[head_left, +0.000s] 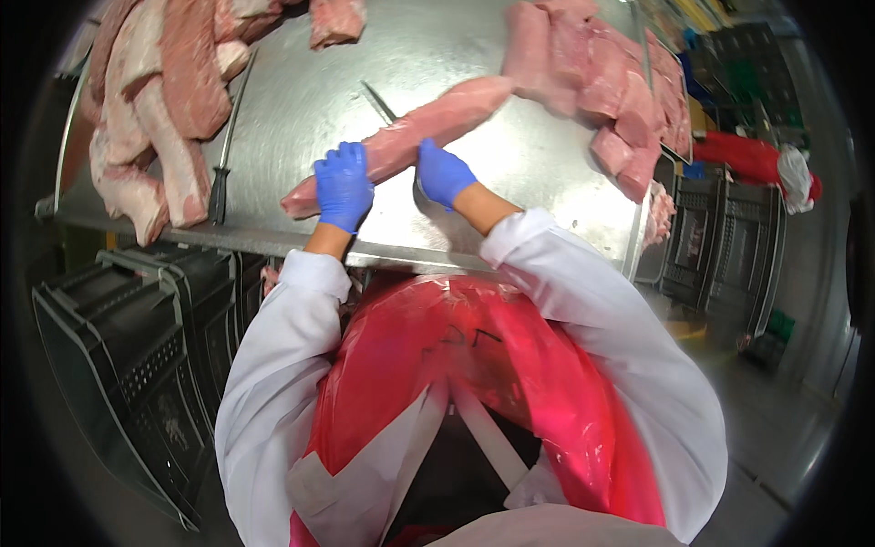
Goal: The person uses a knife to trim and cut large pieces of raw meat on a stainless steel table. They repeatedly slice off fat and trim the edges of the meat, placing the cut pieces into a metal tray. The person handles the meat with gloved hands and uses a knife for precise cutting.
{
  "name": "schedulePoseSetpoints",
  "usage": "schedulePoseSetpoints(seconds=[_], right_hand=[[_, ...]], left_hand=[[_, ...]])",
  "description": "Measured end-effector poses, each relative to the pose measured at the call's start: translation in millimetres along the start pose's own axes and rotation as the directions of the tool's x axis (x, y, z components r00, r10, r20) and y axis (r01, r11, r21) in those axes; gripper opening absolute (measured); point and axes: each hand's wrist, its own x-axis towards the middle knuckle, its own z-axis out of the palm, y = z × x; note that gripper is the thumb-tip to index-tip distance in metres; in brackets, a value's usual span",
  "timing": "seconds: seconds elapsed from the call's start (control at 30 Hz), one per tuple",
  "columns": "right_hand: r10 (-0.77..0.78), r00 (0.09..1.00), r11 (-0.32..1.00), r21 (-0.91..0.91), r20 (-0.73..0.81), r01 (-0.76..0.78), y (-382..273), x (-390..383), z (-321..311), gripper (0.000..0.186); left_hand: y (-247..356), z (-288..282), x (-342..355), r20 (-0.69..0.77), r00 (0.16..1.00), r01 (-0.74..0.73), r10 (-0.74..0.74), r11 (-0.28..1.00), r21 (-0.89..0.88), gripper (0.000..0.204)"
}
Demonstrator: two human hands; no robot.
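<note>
A long pale-pink boneless loin of meat (401,141) lies slantwise on the steel table in front of me. My left hand (344,185), in a blue glove, is closed round its nearer left part. My right hand (444,173), also gloved in blue, is closed against the loin's near side, right of the left hand. A knife blade (377,102) sticks out past the loin's far side, in line with my right fist. The knife's handle is hidden in that hand, and the loin covers the middle of the blade.
Large fatty meat pieces (164,109) are heaped at the table's left, beside a sharpening steel (220,187). Trimmed pink pieces (597,77) lie at the right. Dark crates (137,337) stand below left, more crates (720,237) at right. A person in red (752,162) is beyond.
</note>
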Motion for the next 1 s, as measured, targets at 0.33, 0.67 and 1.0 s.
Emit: schedulePoseSetpoints(seconds=[0.33,0.67,1.0], right_hand=[[-0.086,0.996,0.992,0.097,0.037,0.082,84.8,-75.7,50.5,0.03],[0.189,0.912,0.851,0.524,-0.363,0.033,282.9,-206.7,36.9,0.031],[0.209,0.938,0.939,0.325,-0.275,-0.113,376.5,-205.1,-7.2,0.04]], left_hand=[[-121.3,35.6,23.2,0.444,0.856,0.505,-0.264,0.613,-0.608,0.08],[63.9,-49.2,98.2,0.236,0.948,0.311,0.214,-0.458,-0.833,0.068],[370.3,-116.1,374.9,0.236,0.849,0.373,0.473,-0.22,-0.901,0.047]])
